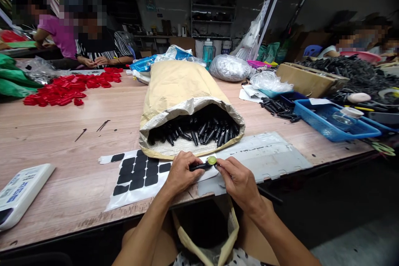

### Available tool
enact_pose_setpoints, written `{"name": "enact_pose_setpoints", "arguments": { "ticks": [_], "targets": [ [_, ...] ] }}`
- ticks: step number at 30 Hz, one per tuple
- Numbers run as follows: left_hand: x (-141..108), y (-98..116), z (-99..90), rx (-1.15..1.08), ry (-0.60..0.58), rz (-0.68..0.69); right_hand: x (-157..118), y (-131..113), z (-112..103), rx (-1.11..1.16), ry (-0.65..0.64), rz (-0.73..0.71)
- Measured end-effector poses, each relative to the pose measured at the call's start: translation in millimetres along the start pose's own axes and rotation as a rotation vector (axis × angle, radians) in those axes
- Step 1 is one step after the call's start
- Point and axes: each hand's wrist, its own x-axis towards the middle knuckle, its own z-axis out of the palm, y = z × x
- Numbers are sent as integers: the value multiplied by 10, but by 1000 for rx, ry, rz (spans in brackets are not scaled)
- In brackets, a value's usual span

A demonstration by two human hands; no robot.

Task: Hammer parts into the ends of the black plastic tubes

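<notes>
The left hand [182,172] is closed around a slim black plastic piece [201,166], which lies almost level between thumb and fingers, its free end pointing to the right hand [241,181]. At that end sits a small round yellow-green disc [212,160]; the right thumb and forefinger are drawn narrowly together at its edge, though whether they pinch it I cannot tell. Both forearms come up from the near edge, angled inward, with the wrists low and the backs of the hands upward. Under the left hand runs a white backing sheet with rounded black squares [139,174], partly covered by that hand; beside the right lies a flat grey board [268,149]. Directly ahead, a big beige paper sack with a pale woven lining [187,83] blocks the way forward, its open mouth full of black plastic pieces [202,131]. Farther out on the wood-grain table [56,133] are a white boxy device [26,193] at left, a heap of red pieces [62,89] behind it, and a blue plastic tray [327,126] at right
</notes>
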Motion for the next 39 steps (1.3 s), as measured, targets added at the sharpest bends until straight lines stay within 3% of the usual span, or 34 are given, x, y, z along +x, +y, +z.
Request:
{"name": "enact_pose_setpoints", "arguments": {
  "ticks": [5, 12, 16, 19, 23, 28, 39],
  "targets": [
    [-6, 0, -23, -21, -22, 10, 17, 226, -126, -55, 70, 32],
    [9, -30, -36, -13, -63, 21, 53, 750, -282, -276, -59, -118],
    [7, -39, -22, 20, -59, 22, 88, 870, -291, -267, -56, -119],
    [5, -46, -15, 35, -59, 23, 115, 782, -308, -258, -46, -96],
    [7, -54, -10, 51, -61, 41, 181, 467, -291, -201, -31, -112],
    [9, -62, -3, 71, -60, 68, 296, 108, -98, -157, -179, -170],
    [3, -121, 49, 141, -59, 97, 333, 64, 179, -207, -204, -173]
  ]
}}
